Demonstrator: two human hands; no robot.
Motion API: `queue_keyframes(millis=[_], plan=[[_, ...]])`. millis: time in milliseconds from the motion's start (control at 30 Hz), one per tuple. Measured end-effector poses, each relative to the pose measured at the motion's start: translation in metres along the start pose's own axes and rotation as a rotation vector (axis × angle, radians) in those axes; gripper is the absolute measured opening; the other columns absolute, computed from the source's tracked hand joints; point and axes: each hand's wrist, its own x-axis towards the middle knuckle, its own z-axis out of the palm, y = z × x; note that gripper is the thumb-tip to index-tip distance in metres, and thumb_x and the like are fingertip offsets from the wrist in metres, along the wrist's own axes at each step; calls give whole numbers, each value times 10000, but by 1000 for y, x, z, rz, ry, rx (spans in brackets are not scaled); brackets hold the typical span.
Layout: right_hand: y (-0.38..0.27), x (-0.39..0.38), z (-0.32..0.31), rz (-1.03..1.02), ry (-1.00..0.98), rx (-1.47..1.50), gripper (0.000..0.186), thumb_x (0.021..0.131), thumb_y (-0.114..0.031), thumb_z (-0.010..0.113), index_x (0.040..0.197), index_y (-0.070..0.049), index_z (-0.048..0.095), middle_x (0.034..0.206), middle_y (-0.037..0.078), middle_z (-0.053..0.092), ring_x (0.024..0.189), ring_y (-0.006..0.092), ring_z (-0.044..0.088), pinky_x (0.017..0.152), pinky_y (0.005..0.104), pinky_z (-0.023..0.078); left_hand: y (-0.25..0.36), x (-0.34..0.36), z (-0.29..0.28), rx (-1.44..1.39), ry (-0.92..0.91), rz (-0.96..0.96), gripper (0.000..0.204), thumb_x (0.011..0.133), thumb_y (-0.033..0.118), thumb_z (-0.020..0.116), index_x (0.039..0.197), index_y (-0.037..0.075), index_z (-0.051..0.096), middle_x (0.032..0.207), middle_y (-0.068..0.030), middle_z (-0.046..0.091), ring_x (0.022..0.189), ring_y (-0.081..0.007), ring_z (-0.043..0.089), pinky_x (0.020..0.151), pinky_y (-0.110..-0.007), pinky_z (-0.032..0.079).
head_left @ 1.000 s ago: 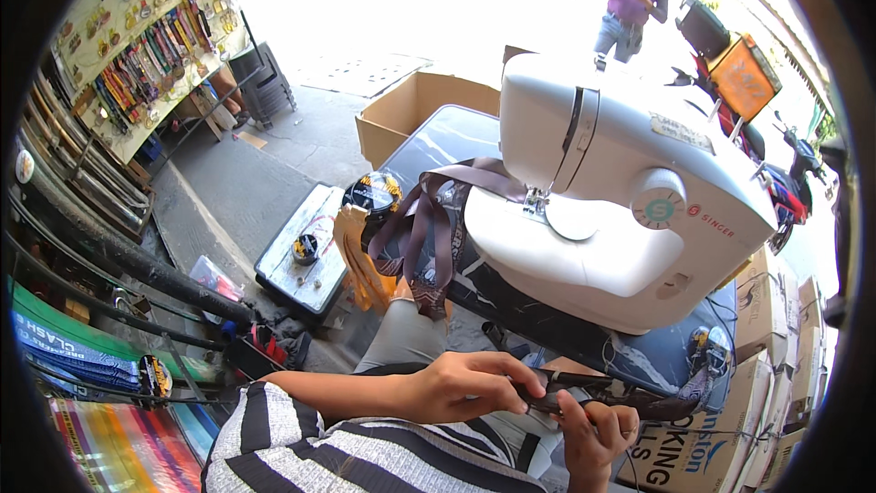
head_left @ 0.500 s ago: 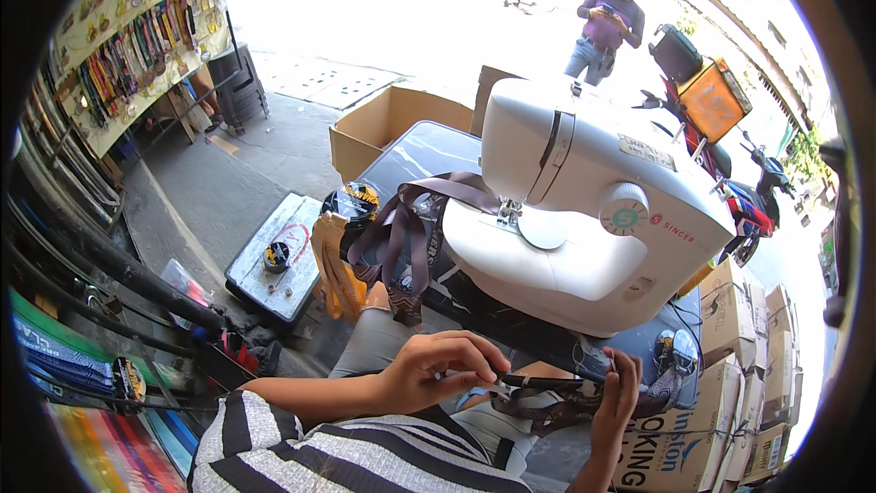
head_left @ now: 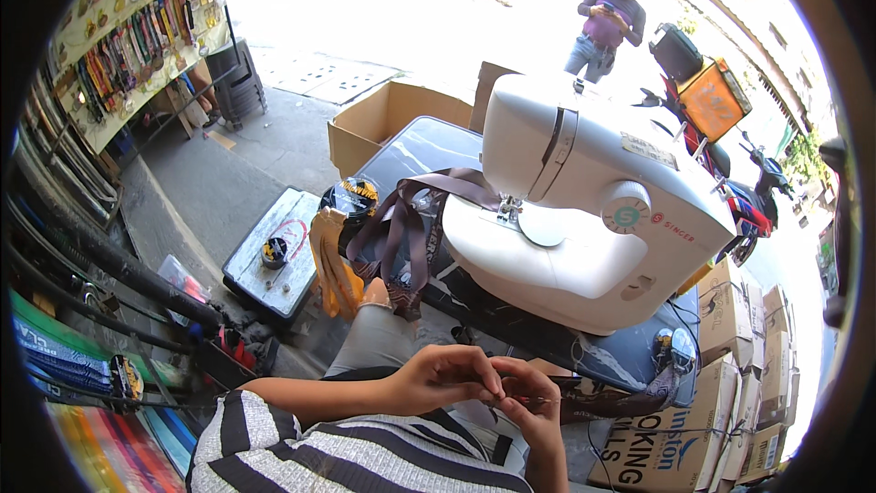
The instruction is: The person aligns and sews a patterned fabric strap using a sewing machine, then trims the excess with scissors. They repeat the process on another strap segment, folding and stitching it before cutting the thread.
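My left hand and my right hand meet in front of my body, thumbs and fingertips pinched together. Whatever lies between those fingertips is too small to make out. Beyond them a white sewing machine stands on a dark marbled table. A brown-grey ribbon loops from near the needle over the table's left side and hangs down. Another dark patterned strap lies along the near right edge, just right of my right hand.
Left of the table, a low white-topped stand carries a small round black-and-yellow tin. Yellow cloth hangs at the table's left end. An open cardboard box sits behind it; stacked cartons fill the right. A person stands beyond.
My right hand has moved left to meet my left hand. The dark strap that was between my hands now lies to their right.
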Motion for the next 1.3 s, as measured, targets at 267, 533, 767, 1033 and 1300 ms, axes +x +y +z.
queue_keyframes(millis=[267,533,767,1033,1300], plan=[[15,-20,-6,232,-83,133,553,833,-130,799,1313,17,566,1072,70,687,972,120,649,887,274,511,-7,-12,4,-93,-52,-82,97,944,-32,631,1035,-8,652,1068,-59,639,1007,-108,621,901,-255,498],[22,-27,-17,344,-121,190,232,879,-188,764,959,1,655,873,-1,612,776,68,511,710,229,390,-9,-13,4,147,-59,-59,75,905,68,718,975,45,703,973,-21,541,947,-109,521,833,-251,447],[16,-25,-4,253,-69,204,108,909,-83,703,844,-9,658,796,-19,571,741,48,474,666,213,341,-17,-10,-7,216,-122,-66,77,898,89,731,964,56,709,938,-9,536,970,-114,503,840,-260,411],[22,-23,12,139,153,223,135,937,-92,681,836,-12,641,763,-34,561,663,27,432,594,200,307,-17,-3,-1,190,59,-25,181,909,212,742,942,57,654,914,-17,534,921,-121,505,831,-269,392],[16,-18,15,109,106,20,170,956,-122,669,838,-3,640,774,-20,583,707,43,484,627,198,354,-8,-5,-6,348,-61,-160,362,962,349,674,912,-3,602,824,-17,537,807,-98,497,737,-270,407]])
